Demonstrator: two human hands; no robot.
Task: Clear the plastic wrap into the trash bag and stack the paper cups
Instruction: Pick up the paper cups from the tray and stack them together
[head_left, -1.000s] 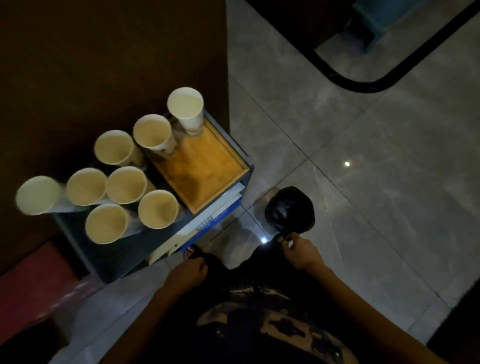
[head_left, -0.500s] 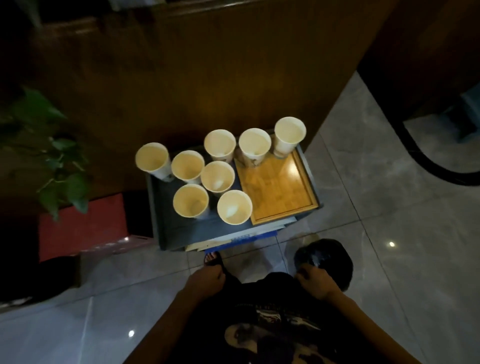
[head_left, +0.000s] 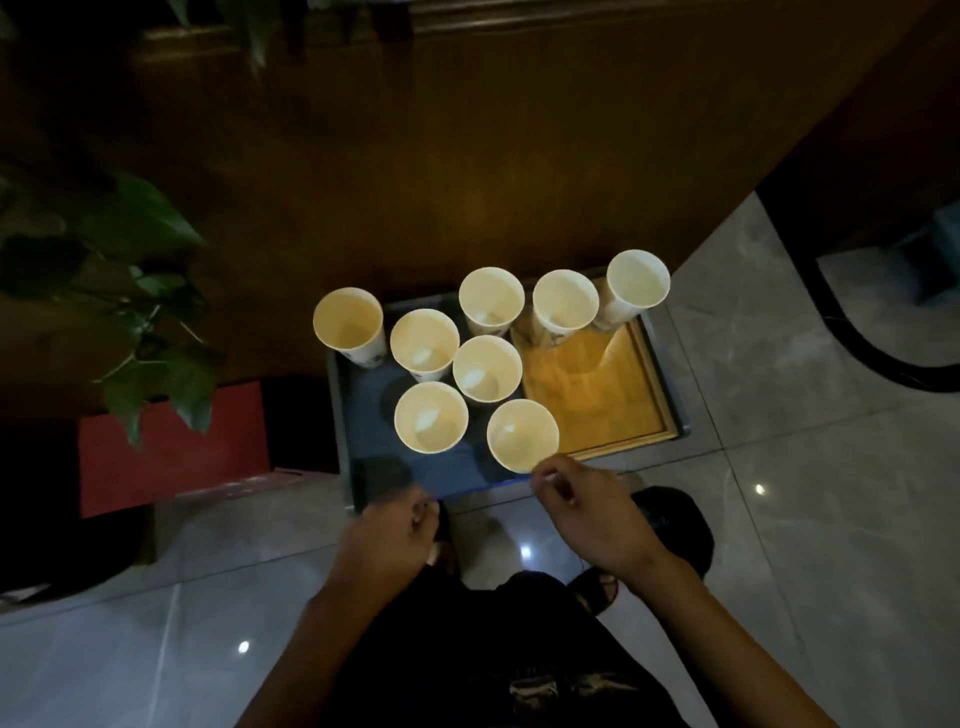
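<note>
A green plant (head_left: 150, 291) hangs over a red box (head_left: 171, 457) at the left; beside them a small dark desk (head_left: 363, 447) carries eight upright paper cups (head_left: 431, 425), open mouths up, their printed sides too dim to read, and a wooden tray (head_left: 613, 410) on its right part. The left hand (head_left: 387, 540), fingers curled and holding nothing visible, hovers at the desk's near edge. The right hand (head_left: 582, 512), fingers loosely bent, reaches to the rim of the nearest cup (head_left: 522, 435), with the black trash bag (head_left: 675, 525) on the floor behind it; whether it touches the rim is unclear.

Cream paper cups (head_left: 431, 431), an orange-brown wooden tray (head_left: 613, 405), a red box (head_left: 171, 457), grey marbled floor (head_left: 831, 519).
</note>
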